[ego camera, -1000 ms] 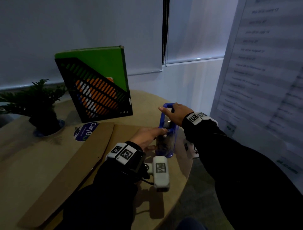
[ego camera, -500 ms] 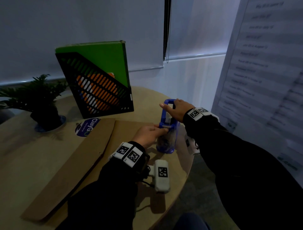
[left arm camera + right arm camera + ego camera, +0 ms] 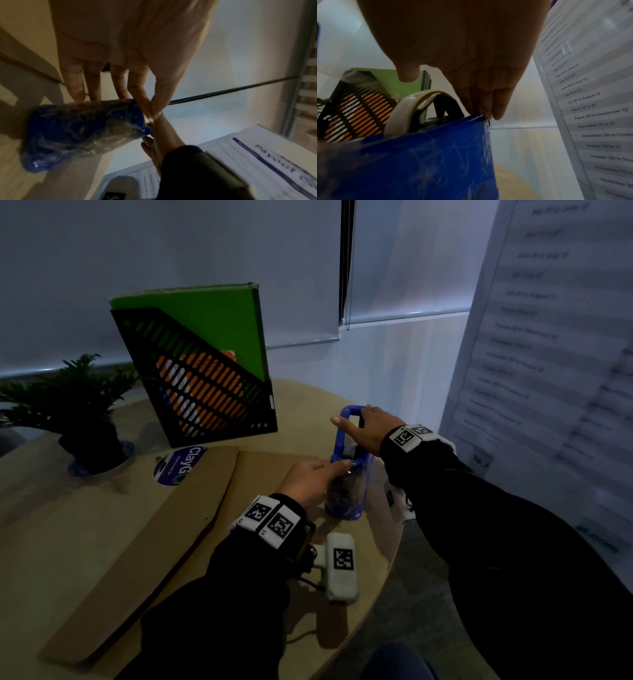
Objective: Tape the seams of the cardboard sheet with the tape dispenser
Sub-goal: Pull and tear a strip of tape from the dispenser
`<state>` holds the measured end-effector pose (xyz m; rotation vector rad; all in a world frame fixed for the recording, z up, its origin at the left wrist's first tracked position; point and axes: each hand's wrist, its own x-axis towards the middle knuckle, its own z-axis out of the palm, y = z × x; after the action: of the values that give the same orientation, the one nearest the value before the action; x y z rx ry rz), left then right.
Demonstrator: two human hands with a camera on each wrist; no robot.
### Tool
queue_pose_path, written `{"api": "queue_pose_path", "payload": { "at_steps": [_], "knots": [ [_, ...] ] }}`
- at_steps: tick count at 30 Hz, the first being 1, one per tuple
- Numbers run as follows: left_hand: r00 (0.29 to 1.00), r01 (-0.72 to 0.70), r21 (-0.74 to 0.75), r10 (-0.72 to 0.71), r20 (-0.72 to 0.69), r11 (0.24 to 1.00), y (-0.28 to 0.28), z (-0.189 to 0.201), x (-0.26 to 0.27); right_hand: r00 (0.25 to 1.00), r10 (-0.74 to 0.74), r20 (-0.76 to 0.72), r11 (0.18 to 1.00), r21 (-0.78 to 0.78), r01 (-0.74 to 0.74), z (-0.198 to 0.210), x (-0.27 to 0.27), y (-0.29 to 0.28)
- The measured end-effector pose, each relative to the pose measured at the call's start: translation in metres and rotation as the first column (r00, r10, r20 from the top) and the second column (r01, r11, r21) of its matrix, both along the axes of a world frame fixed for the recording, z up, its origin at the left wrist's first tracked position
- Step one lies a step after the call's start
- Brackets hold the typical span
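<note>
A dim room with pale roller blinds and a printed schedule poster (image 3: 534, 364) at the right framed a round wooden tabletop (image 3: 41, 529). On it lay the flattened cardboard sheet (image 3: 144, 546), its fold seam running diagonally toward the person, with a black file holder (image 3: 202, 385) of green and orange folders and a small potted plant (image 3: 78, 409) standing behind it.

The blue tape dispenser (image 3: 347, 470) stood on end near the tabletop's right edge, just beside the sheet's far corner rather than on a seam, probably so the tape could be readied before any run began. The right hand (image 3: 368, 426) was curled over the dispenser's upper frame, thumb on one side and fingers (image 3: 489, 108) pressed together over the top edge, which seemed meant to steady it upright. The left hand (image 3: 308, 477) reached across the sheet, its thumb and forefinger pinched together at the cutter end (image 3: 148, 119) of the dispenser, apparently on the tape's free end, though the tape itself was too hard to see there. Its other fingers (image 3: 77, 86) lay straight along the wrapped blue body. The cream tape roll (image 3: 406, 111) sat inside the frame below the right palm.
</note>
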<state>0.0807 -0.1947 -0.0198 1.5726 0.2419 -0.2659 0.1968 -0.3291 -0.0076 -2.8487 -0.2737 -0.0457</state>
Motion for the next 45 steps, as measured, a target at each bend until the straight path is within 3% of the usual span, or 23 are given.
{"api": "queue_pose_path", "payload": {
  "at_steps": [6,15,30,32,34,36,37,40,43,45],
  "knots": [
    [0.998,-0.037,-0.028,0.036,-0.05,0.999,0.004,0.005,0.003,1.0,-0.014,-0.008,1.0,0.02,0.014,0.001,-0.001,0.0],
    [1.0,0.017,-0.029,-0.018,-0.024,0.999,-0.003,0.003,-0.004,1.0,-0.006,-0.025,1.0,0.009,0.006,-0.001,0.0,0.0],
    [0.989,0.013,0.155,-0.035,0.141,0.988,0.002,-0.003,-0.002,0.999,-0.016,-0.044,1.0,0.017,0.017,0.0,-0.004,0.002],
    [0.986,0.042,0.294,-0.088,0.145,0.955,0.003,-0.002,-0.001,0.999,-0.02,-0.046,0.999,0.024,0.022,0.001,-0.005,0.002],
    [0.978,0.105,0.584,-0.19,0.085,0.805,0.007,0.001,-0.007,0.999,-0.022,-0.049,0.999,0.032,0.023,0.0,-0.005,0.001],
    [0.971,0.077,0.739,-0.218,0.096,0.67,0.015,0.006,-0.016,0.998,-0.023,-0.053,0.999,0.041,0.026,-0.001,-0.005,0.002],
    [0.963,0.039,0.741,-0.223,0.151,0.67,0.022,0.011,-0.021,0.998,-0.027,-0.054,0.998,0.051,0.029,0.0,-0.003,0.003],
    [0.927,-0.085,0.586,-0.152,0.343,0.806,0.051,0.035,-0.043,0.996,0.005,-0.093,0.992,0.125,0.007,0.009,-0.006,0.011],
    [0.912,-0.069,0.491,-0.145,0.384,0.868,0.068,0.04,-0.053,0.989,-0.014,-0.147,0.974,0.223,0.047,0.009,-0.013,0.013],
    [0.916,-0.071,0.443,-0.118,0.384,0.893,0.079,0.039,-0.059,0.997,0.012,-0.077,0.949,0.316,0.013,0.013,-0.031,0.021]
  ]
}}
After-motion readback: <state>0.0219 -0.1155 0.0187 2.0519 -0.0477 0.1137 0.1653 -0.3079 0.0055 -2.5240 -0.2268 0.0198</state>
